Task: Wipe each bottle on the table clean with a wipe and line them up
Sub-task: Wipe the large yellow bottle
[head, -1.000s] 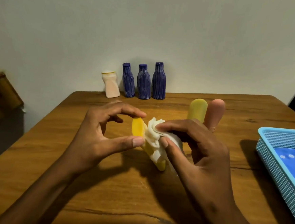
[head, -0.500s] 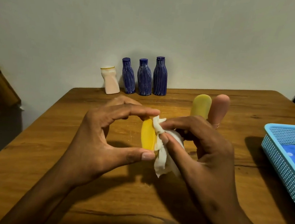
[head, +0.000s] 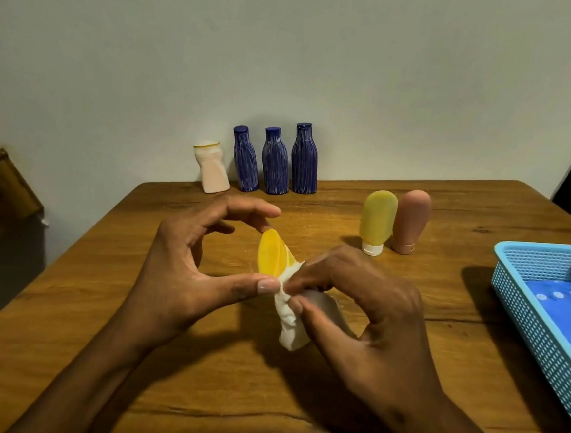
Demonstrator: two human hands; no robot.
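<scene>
Head view: your left hand (head: 184,270) pinches the small orange squeeze bottle (head: 271,257) end to end; your right hand (head: 365,311), gripping the crumpled white wipe (head: 287,322), has slid down to its lower end, so this bottle looks nearly clean

Left hand (head: 183,276) pinching, right hand (head: 365,311) gripping.

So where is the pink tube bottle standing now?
In the head view the pink tube bottle stands cap-down on the table, right of centre, close beside the pale yellow tube bottle on its left, beyond both hands.
</scene>
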